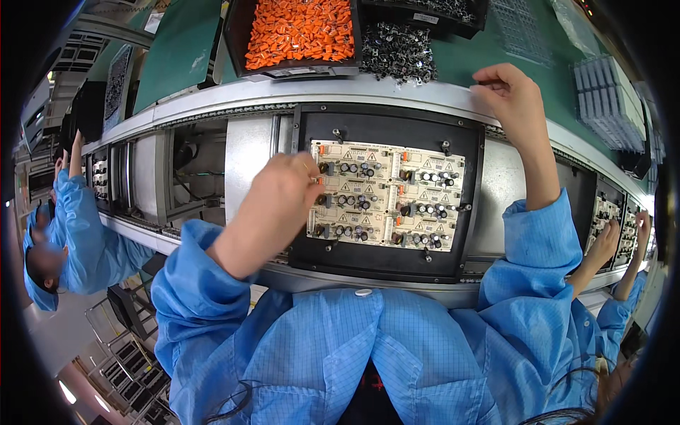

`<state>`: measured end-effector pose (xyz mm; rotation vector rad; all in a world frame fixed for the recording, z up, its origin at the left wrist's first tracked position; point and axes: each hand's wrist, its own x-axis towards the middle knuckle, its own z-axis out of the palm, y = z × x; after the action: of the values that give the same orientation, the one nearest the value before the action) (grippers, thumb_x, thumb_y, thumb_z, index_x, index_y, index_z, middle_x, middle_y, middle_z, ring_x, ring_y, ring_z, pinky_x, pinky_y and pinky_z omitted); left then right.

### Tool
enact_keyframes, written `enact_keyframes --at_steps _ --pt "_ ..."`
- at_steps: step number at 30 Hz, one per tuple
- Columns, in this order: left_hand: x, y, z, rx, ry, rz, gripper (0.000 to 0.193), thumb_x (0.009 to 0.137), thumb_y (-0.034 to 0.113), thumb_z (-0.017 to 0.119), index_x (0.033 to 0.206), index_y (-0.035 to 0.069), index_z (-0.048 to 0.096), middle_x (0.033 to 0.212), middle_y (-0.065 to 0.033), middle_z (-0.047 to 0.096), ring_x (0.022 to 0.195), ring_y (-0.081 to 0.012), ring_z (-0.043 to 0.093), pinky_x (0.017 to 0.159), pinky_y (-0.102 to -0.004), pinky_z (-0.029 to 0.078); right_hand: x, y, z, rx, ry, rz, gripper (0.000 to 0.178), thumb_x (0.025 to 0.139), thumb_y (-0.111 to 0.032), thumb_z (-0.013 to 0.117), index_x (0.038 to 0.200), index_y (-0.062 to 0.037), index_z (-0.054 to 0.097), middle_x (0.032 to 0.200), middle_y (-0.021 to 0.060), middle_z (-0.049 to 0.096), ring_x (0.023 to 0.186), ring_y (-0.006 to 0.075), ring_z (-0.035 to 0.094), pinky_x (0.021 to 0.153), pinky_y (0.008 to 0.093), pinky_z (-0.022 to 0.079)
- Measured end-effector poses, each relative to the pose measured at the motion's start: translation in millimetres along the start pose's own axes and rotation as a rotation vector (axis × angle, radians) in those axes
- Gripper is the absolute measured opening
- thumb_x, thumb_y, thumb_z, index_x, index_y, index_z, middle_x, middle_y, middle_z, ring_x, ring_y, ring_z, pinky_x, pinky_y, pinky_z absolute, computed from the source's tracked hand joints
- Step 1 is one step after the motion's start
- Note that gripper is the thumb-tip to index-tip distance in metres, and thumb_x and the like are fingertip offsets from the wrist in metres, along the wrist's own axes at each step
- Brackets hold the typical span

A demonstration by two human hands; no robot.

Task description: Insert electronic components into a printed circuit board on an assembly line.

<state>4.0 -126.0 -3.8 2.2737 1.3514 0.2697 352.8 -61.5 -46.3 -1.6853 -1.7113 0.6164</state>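
A cream panel of circuit boards (pixel 388 195) sits in a black frame (pixel 467 134) before me. It carries several dark capacitors, small orange parts and printed warning triangles. My left hand (pixel 280 195) is over the panel's left edge, its fingers pinched together at the upper left board. Whatever is between those fingertips is too small to make out. Higher up on the right, my right hand (pixel 513 99) hovers above the silver rail, thumb and index finger apart, with nothing visible between them. Closest to it lies a heap of small black metal-legged parts (pixel 400 53).
A black bin of orange components (pixel 301 32) stands beyond the rail, beside another dark bin (pixel 432 18). Stacked pale trays (pixel 609 88) stand at the far right. Co-workers in blue work at the line on the left (pixel 92 241) and right (pixel 602 248).
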Motion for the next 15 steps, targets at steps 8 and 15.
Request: enact_keyframes --at_steps 8,15 --pt "150.3 -38.3 -26.7 0.347 0.61 0.199 0.011 0.082 0.006 0.064 0.077 -0.004 0.067 0.079 -0.028 0.067 0.084 -0.0429 0.067 0.08 -0.048 0.054 -95.6 -90.3 42.1 0.153 -0.278 -0.17 0.016 0.078 0.005 0.072 0.093 0.0014 0.069 0.087 0.0105 0.067 0.081 0.0217 0.067 0.071 0.0303 0.054" --pt "203.9 -87.0 -31.7 0.385 0.488 0.053 0.011 0.082 0.006 0.065 0.077 -0.003 0.067 0.078 -0.0266 0.067 0.083 -0.0425 0.068 0.077 -0.0483 0.055 -141.3 -115.1 75.7 -0.061 -0.333 -0.374 0.021 0.079 0.009 0.066 0.099 0.0009 0.067 0.097 0.0137 0.064 0.088 0.0311 0.063 0.075 0.0384 0.054"
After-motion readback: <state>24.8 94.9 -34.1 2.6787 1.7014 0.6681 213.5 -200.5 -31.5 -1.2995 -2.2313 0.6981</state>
